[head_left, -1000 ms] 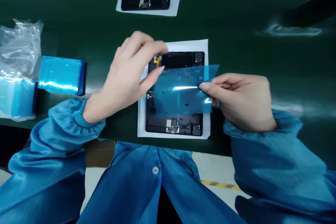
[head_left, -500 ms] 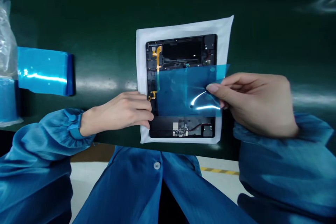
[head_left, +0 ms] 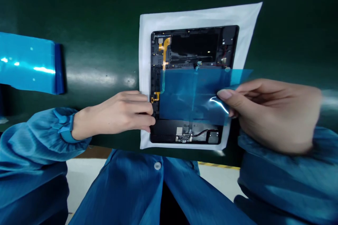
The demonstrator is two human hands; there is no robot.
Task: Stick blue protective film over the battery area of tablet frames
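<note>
An opened tablet point(head_left: 194, 47), its inner parts and an orange ribbon cable point(head_left: 164, 56) showing, lies on a white foam sheet point(head_left: 145, 24). Over its middle part lies a see-through blue film point(head_left: 185, 93), slightly raised at the right side. My right hand point(head_left: 274, 109) pinches this film's right edge between thumb and fingers. At the tablet's lower left edge, my left hand point(head_left: 118, 114) is closed with curled fingers gripping the rim. The left fingertips touch the frame beside the film.
A stack of blue films point(head_left: 29, 63) lies to the left on the dark green table point(head_left: 100, 14). The table's near edge runs just below the foam sheet, close to my blue smock point(head_left: 137, 190).
My view has moved closer to the tablet. The pinched edge of the film is bent more at my right hand. My left hand keeps its place at the tablet's edge.
</note>
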